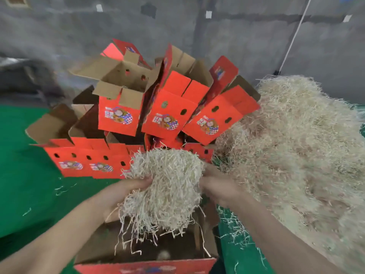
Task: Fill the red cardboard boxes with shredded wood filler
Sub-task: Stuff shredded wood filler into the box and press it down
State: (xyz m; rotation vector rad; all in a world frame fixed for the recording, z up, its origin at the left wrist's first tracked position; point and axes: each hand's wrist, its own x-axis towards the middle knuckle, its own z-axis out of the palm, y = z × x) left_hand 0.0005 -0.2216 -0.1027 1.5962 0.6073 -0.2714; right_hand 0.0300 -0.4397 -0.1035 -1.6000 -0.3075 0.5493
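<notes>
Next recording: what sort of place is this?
Most likely a packing area in a warehouse or workshop. It shows a stack of open red cardboard boxes, a large loose heap of shredded wood filler on a green floor, and a bare grey concrete wall behind.

The rear wall (246, 46) was grey, rough and unfinished, crossed by a dark vertical strip (200, 36) and dotted with small white patches (208, 14). A white cord (296, 30) ran diagonally down it at the right. The floor (23, 175) was covered in green. A dark heap (25, 76) lay at the far left edge, too blurred to identify.
</notes>
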